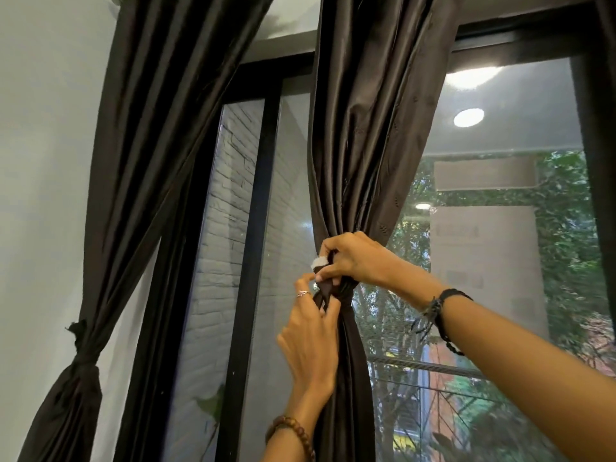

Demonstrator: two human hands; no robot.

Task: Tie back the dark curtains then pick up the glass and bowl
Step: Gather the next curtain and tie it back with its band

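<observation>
Two dark brown curtains hang at a window. The left curtain point(140, 155) is gathered low at the left and bound by a knotted tie point(81, 341). The right curtain point(366, 128) is bunched at mid height. My right hand point(353, 258) grips the bunch and a dark tie band point(328, 293) with a white tag at its end. My left hand point(311, 341) holds the band just below, fingers pinching it against the curtain. No glass or bowl is in view.
A black window frame point(253, 228) runs between the curtains, with a white brick wall point(226, 201) and greenery behind the panes. A white wall point(43, 161) stands at the left. Ceiling lights reflect in the right pane.
</observation>
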